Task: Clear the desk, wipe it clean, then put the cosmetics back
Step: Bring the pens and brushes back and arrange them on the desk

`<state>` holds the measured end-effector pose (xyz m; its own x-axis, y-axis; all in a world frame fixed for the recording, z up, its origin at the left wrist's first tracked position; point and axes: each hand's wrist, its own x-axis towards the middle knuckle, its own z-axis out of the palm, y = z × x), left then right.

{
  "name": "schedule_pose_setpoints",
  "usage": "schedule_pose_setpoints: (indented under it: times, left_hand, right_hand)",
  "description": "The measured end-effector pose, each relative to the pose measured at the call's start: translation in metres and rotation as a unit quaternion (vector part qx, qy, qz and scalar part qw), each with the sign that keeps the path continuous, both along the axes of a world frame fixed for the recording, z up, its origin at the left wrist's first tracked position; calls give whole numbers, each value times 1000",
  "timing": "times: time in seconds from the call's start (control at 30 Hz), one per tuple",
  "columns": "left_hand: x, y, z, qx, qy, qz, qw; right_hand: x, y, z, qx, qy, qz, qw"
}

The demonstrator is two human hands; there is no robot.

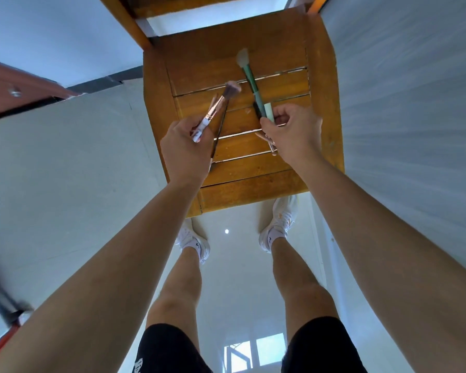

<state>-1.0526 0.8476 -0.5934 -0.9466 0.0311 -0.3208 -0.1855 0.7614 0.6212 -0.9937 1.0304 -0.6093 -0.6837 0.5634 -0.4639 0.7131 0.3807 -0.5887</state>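
Note:
I look straight down at a slatted wooden chair seat (253, 181). My left hand (184, 152) is closed around a rose-gold makeup brush (215, 107) with a brown tuft, plus a thin dark brush (219, 135) beside it. My right hand (293, 130) grips a green-handled brush (250, 79) with a pale fluffy head, a pale green tube (269, 111) and a thin pinkish tool (271, 146) that sticks out below the fist. Both hands hover just over the seat slats.
The chair's back rail (135, 25) runs off at the top left. A reddish-brown furniture edge (16, 90) sits at the far left. My feet in white shoes (197, 243) stand on glossy pale floor below the seat. A white wall (414, 103) is close on the right.

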Motion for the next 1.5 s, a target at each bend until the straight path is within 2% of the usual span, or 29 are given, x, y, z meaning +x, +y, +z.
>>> schedule_pose_setpoints:
  times: [0.23, 0.53, 0.77, 0.93, 1.1, 1.33, 1.5]
  left_hand:
    - [-12, -27, 85, 54, 21, 37, 998]
    - [-25, -83, 267, 97, 113, 50, 988]
    - [4, -142, 393, 136, 201, 133, 961]
    - [65, -212, 461, 85, 280, 277, 915]
    - [149, -309, 503, 16, 317, 410, 855]
    - [313, -472, 534, -51, 375, 526, 762]
    - [458, -594, 553, -130, 374, 599, 695]
  right_hand:
    - [-1, -20, 80, 4, 35, -39, 999]
    - [-13, -71, 272, 2, 127, -38, 991]
    - [-24, -127, 397, -8, 230, 90, 969]
    - [-40, -200, 456, -66, 288, 250, 922]
    - [-17, -311, 511, -101, 351, 391, 845]
    - [84, -512, 545, -111, 373, 554, 736]
    - [188, -678, 558, -145, 356, 636, 669]
